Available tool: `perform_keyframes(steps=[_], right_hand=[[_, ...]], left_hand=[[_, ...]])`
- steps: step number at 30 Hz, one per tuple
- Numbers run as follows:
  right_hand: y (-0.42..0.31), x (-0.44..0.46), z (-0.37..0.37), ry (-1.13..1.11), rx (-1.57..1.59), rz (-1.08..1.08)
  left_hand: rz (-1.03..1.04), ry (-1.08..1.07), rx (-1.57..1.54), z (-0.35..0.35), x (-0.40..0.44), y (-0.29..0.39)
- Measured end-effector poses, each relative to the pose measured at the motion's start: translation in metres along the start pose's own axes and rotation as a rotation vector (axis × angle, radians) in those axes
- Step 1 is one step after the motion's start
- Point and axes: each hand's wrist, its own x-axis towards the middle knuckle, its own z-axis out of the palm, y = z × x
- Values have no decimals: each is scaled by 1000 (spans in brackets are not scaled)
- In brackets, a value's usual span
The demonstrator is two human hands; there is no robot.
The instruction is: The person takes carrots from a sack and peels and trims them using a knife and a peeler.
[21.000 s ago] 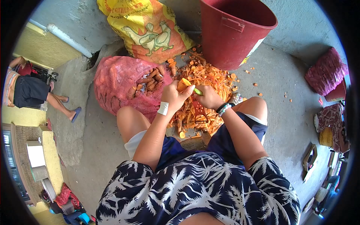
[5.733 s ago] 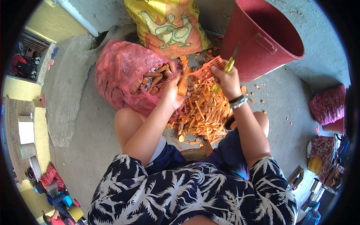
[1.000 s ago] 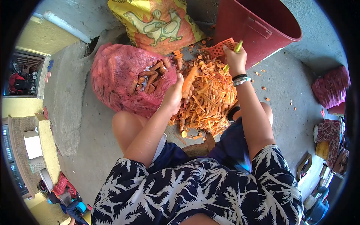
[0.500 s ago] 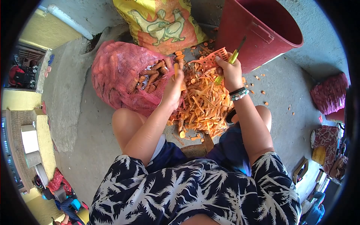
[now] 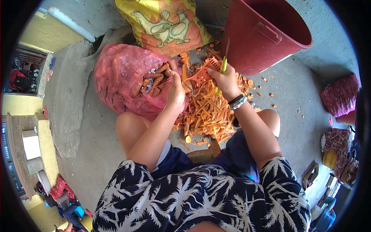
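Note:
My left hand [image 5: 176, 94] is closed around a peeled carrot [image 5: 185, 72], which shows beyond the fingers. In my right hand [image 5: 227, 82] is an orange plastic peeler [image 5: 205, 72] with holes in it, its end near the carrot. That same hand also grips a knife with a yellow-green handle [image 5: 224, 65], blade pointing up and away. Below both hands spreads a heap of carrot peelings [image 5: 210, 112] on the floor. Unpeeled carrots [image 5: 157, 79] show through the opening of a pink mesh sack [image 5: 121, 79], just left of my left hand.
A red plastic bin [image 5: 251, 38] stands behind my right hand. At the back leans a yellow and orange sack [image 5: 166, 27] printed with chickens. Cut carrot pieces [image 5: 271, 95] lie scattered on the concrete floor [image 5: 96, 135]. A purple mesh sack [image 5: 340, 94] is at far right.
My right hand has moved left and slightly towards me, bringing the peeler to the carrot. The knife has swung more upright. My left hand has turned a little, its thumb now raised.

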Motion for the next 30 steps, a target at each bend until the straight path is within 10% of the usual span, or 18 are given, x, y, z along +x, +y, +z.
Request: perform_keyframes(steps=[7, 13, 21, 30], right_hand=[[-1, 12, -2, -69, 42, 33], [18, 58, -46, 449, -348, -127], [-11, 7, -6, 104, 227, 86], [9, -3, 10, 81, -40, -14]], left_hand=[[-25, -83, 95, 2, -10, 1], [-41, -438, 516, 4, -34, 16], [-158, -34, -50, -13, -4, 6], [-31, 104, -30, -8, 5, -7]])
